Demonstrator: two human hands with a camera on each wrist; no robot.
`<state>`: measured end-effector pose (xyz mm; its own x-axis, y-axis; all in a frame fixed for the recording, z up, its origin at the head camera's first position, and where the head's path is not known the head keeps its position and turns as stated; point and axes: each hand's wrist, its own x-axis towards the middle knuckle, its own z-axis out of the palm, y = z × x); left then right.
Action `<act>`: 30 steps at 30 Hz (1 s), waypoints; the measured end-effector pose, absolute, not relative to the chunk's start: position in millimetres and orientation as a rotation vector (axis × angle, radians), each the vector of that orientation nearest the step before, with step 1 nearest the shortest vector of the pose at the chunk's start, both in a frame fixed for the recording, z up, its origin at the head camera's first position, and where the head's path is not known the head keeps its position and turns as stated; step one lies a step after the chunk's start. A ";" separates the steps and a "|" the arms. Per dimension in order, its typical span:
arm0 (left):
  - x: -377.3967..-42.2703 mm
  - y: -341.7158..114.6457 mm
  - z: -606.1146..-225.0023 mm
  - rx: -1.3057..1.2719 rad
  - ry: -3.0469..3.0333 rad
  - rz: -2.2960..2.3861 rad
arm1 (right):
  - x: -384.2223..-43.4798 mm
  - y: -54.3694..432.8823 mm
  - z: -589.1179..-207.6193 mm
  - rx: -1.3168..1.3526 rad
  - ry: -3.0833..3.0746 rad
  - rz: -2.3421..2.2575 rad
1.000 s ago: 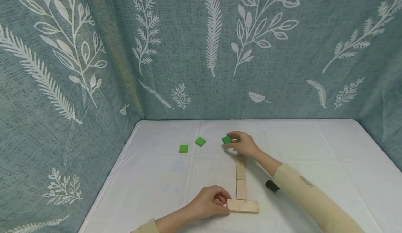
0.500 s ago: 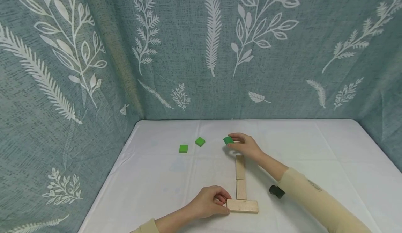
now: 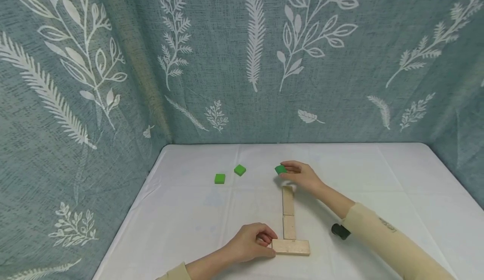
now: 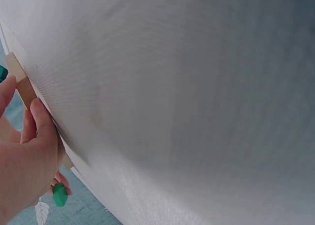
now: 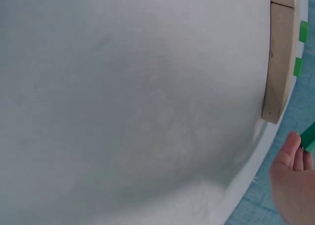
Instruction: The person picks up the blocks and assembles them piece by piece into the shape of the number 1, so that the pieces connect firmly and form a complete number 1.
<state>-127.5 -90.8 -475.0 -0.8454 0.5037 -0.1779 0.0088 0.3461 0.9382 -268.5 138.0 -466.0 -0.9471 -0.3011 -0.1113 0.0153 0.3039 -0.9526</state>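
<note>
Showing in the head view: both hands and all three wood blocks together, plus a short black thing (image 3: 340,231) by the right sleeve (image 3: 393,240), on the right of the white table (image 3: 181,221).
Left wrist view: a bright face of the held green block (image 4: 60,194), with the blue curtain (image 4: 96,211) behind it.
Right wrist view: the thick side of the far wood block (image 5: 279,62), and a gap between its far end and the held green block.
Held green block: small, green, up off the table, just past the far end of the wood and a bit left.
Light green blocks: two lie on the far left part; the right one (image 3: 240,170) is turned like a diamond, the left one (image 3: 220,179) sits straighter.
Wood: pale tan; the far wood block and middle wood block (image 3: 289,227) run end to end, and the near wood block (image 3: 291,247) lies across.
Right hand (image 3: 303,177): narrow, pinching the held green block.
Left hand (image 3: 251,243): thumb and finger pinch the near wood block's left end.
</note>
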 end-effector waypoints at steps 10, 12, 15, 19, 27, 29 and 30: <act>-127.3 -90.6 -474.1 0.450 2.180 1.517 | -267.4 149.8 -468.7 -0.244 2.319 -1.668; -127.4 -90.3 -474.0 0.450 2.179 1.515 | -266.4 151.5 -468.2 -0.245 2.319 -1.663; -127.6 -90.0 -473.7 0.449 2.181 1.508 | -259.9 151.6 -458.1 -0.234 2.320 -1.648; -128.1 -90.0 -473.5 0.454 2.193 1.496 | -256.1 152.5 -453.9 -0.230 2.359 -1.592; -128.3 -90.4 -472.0 0.473 2.190 1.503 | -265.6 158.9 -473.3 -0.272 2.441 -1.486; -128.5 -90.5 -472.4 0.476 2.185 1.506 | -265.2 159.0 -473.3 -0.292 2.444 -1.469; -128.4 -90.4 -472.7 0.477 2.182 1.508 | -265.2 158.9 -473.6 -0.299 2.446 -1.462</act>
<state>-128.4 -90.4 -472.7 -0.8424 0.5140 -0.1616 0.0306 0.3451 0.9381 -265.2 158.9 -473.6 -0.9405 -0.3143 -0.1288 -0.0355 0.4679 -0.8831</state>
